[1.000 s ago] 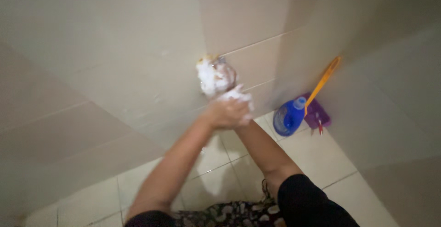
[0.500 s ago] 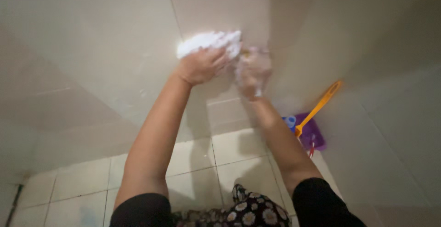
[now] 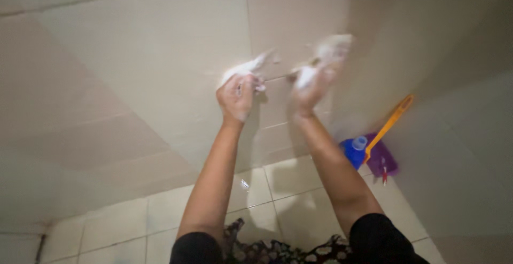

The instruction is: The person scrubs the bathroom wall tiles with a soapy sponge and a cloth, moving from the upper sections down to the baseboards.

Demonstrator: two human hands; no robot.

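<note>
Against the pale beige tiled wall (image 3: 133, 72), both raised hands work at about the same height. The left hand (image 3: 236, 96) has its fingers curled shut around a crumpled white cloth or wad of paper (image 3: 243, 71), pressing it to the tile just left of a vertical grout line. The right hand (image 3: 311, 85) is blurred; it seems closed on a second whitish, foamy-looking wad (image 3: 331, 48) — whether it is cloth, sponge or suds cannot be told. The two wads lie near each other, not touching, one on each side of the grout line.

To wipe well from this stance, it seems wise to keep each pad flat on the tile, with firm, overlapping strokes that cross the grout rather than skip it, and elbows loose so pressure stays even.

Further out, in the corner of the white tiled floor (image 3: 288, 184), stand a blue plastic bottle (image 3: 355, 151) and a purple brush head with a long orange handle (image 3: 387, 130) — well apart from the hands.
</note>
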